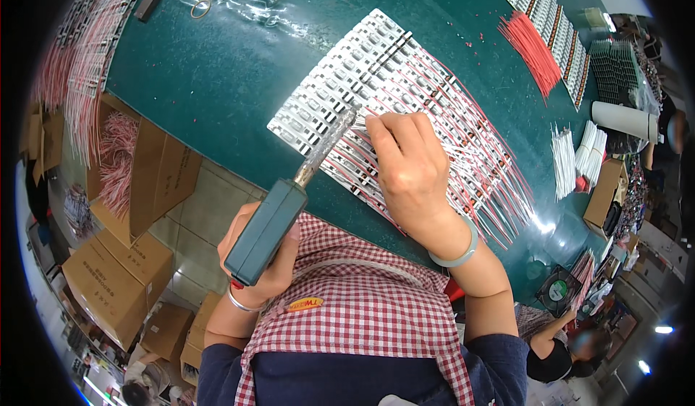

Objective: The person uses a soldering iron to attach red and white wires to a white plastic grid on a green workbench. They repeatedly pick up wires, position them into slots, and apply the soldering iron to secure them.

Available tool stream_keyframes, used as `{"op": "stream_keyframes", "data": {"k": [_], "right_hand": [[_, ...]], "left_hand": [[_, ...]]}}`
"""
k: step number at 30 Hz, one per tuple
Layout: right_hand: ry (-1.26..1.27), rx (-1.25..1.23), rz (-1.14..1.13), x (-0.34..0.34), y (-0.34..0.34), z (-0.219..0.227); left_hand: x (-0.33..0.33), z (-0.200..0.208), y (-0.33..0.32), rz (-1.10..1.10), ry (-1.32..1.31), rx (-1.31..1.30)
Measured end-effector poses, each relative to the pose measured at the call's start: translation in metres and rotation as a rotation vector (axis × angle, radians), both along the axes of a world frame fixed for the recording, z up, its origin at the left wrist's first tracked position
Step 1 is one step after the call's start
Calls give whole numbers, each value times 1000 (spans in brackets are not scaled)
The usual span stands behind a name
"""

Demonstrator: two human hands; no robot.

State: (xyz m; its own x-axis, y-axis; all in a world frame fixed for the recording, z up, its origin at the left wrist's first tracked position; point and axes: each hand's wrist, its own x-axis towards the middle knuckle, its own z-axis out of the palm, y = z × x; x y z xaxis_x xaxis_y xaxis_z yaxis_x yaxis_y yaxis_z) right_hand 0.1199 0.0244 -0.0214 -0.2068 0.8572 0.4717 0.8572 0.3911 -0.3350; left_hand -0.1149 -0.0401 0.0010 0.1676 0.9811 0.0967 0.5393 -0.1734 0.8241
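My left hand [278, 273] is wrapped round a soldering gun [266, 226] with a dark green body. Its long crusted metal tip reaches up and right onto a panel of white circuit boards [329, 87]. Over that panel my right hand [411, 170] is closed in a pinch, fingertips beside the hot end of the tip. What the fingertips grip looks like a thin wire end, mostly hidden by the fingers. Many red and white wires [499, 196] fan out from the boards, passing under and beyond my right hand toward the lower right.
Wired board panels [90, 51] hang over the table's left edge. At the far right lie red wires [532, 55], another board panel [557, 33], white wire bundles [590, 149] and a white roll [622, 120]. Cardboard boxes [119, 286] stand lower left. Another person [565, 355] sits lower right.
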Motion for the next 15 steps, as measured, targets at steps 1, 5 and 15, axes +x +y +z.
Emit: {"op": "stream_keyframes", "data": {"k": [1, 5, 15], "right_hand": [[8, -1, 8, 0, 0, 0], [36, 15, 11, 3, 1, 5], [21, 13, -8, 8, 7, 1]], "left_hand": [[1, -1, 0, 10, -16, 0], [2, -1, 2, 14, -13, -31], [11, 5, 14, -29, 17, 13]]}}
